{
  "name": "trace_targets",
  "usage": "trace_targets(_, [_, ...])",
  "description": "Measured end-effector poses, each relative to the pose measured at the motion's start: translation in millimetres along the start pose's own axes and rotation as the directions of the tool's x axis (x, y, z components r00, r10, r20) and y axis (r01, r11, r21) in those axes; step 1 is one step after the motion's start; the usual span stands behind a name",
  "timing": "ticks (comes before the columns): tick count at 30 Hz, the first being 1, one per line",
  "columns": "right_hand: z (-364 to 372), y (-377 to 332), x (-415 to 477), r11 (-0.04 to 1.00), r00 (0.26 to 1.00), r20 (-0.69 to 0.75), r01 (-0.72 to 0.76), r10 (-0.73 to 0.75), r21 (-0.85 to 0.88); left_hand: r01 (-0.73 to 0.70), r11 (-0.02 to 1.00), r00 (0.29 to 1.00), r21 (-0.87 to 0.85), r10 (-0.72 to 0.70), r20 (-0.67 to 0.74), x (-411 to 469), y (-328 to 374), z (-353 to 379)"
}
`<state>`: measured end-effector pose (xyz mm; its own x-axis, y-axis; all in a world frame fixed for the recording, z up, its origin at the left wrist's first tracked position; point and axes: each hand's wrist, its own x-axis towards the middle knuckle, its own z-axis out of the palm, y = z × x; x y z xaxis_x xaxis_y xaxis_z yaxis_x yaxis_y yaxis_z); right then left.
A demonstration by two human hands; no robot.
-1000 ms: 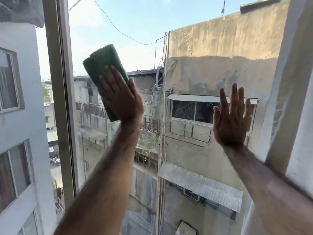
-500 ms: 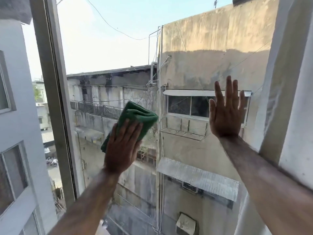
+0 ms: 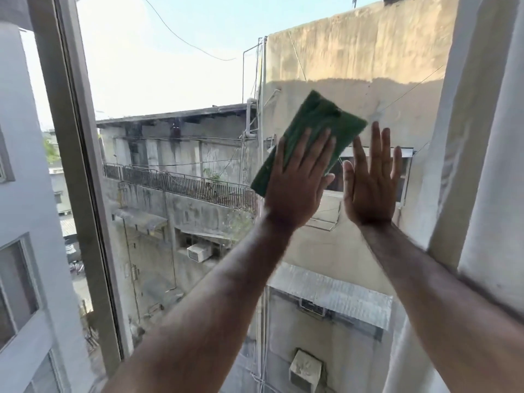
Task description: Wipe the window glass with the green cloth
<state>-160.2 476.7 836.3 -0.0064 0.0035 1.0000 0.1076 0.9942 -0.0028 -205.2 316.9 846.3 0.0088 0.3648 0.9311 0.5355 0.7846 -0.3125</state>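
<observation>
The window glass (image 3: 175, 89) fills most of the view, with buildings and sky behind it. A folded green cloth (image 3: 314, 123) lies flat against the pane right of centre, tilted up to the right. My left hand (image 3: 297, 182) presses it to the glass with fingers spread over its lower half. My right hand (image 3: 371, 182) rests flat on the glass just right of the cloth, fingers up and apart, holding nothing. The two hands are nearly touching.
A grey window frame post (image 3: 76, 177) runs down the left side of the pane. A white frame or wall edge (image 3: 482, 165) bounds it on the right, close behind my right forearm.
My left hand has swept the cloth from the upper left, down through the middle, then up and right until it sits beside my right hand. The right hand has stayed flat on the glass.
</observation>
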Motion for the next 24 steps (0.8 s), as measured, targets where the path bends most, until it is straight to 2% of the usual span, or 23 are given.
trace_targets(4, [-1.5,1.5,1.3,1.000,1.000,-0.013,0.011,-0.011,0.004,-0.146,0.988,0.982,0.055,0.139,0.125,-85.2,-26.8,-2.6])
trace_targets(6, [-1.6,-2.0,1.1,1.000,1.000,-0.013,0.003,-0.003,0.002,-0.170,0.981,0.975,0.097,0.153,0.160,-126.1,-65.0,-14.7])
trace_targets(8, [-1.8,-4.6,1.2,1.000,1.000,-0.011,-0.005,0.005,0.014,-0.130,0.982,0.983,0.138,0.109,0.149,-155.7,-107.6,-33.3])
trace_targets(10, [-3.3,-4.7,0.2,1.000,1.000,-0.006,-0.012,0.012,0.022,0.037,0.987,0.995,0.155,-0.051,0.086,-159.9,-139.4,-49.6])
trace_targets(12, [-4.1,-5.0,-0.8,1.000,1.000,-0.007,-0.008,0.008,0.016,0.324,0.934,0.946,0.152,-0.324,-0.021,-132.3,-158.1,-58.7])
trace_targets(15, [-3.5,-6.3,0.4,1.000,1.000,-0.005,-0.015,0.015,0.013,0.680,0.732,0.729,0.037,-0.670,-0.141,-49.4,-164.8,-64.5])
trace_targets(16, [-3.3,-6.7,0.6,1.000,1.000,-0.005,-0.017,0.017,0.011,0.741,0.672,0.664,0.011,-0.730,-0.162,-21.7,-159.0,-63.7])
trace_targets(17, [-3.4,-6.0,1.1,1.000,1.000,-0.006,-0.018,0.018,0.007,0.757,0.653,0.646,0.014,-0.745,-0.169,0.4,-146.6,-59.9])
trace_targets(18, [-3.9,-5.4,1.7,1.000,1.000,-0.008,-0.018,0.018,0.004,0.721,0.692,0.686,0.029,-0.707,-0.171,14.5,-128.0,-54.6])
trace_targets(19, [-4.6,-4.8,2.1,1.000,1.000,-0.009,-0.016,0.016,0.000,0.635,0.771,0.765,0.041,-0.622,-0.167,19.5,-104.7,-47.6])
trace_targets(21, [-6.7,-7.0,1.2,1.000,1.000,-0.002,-0.014,0.014,-0.001,0.398,0.916,0.914,0.061,-0.390,-0.110,0.9,-58.5,-32.7])
trace_targets(22, [-7.5,-7.5,1.1,1.000,1.000,0.002,-0.015,0.015,-0.003,0.314,0.948,0.948,0.054,-0.311,-0.064,-15.7,-44.2,-27.2])
trace_targets(24, [-9.6,-6.5,1.2,1.000,1.000,0.008,-0.015,0.015,-0.010,0.242,0.969,0.970,0.048,-0.243,0.010,-49.6,-41.7,-22.7])
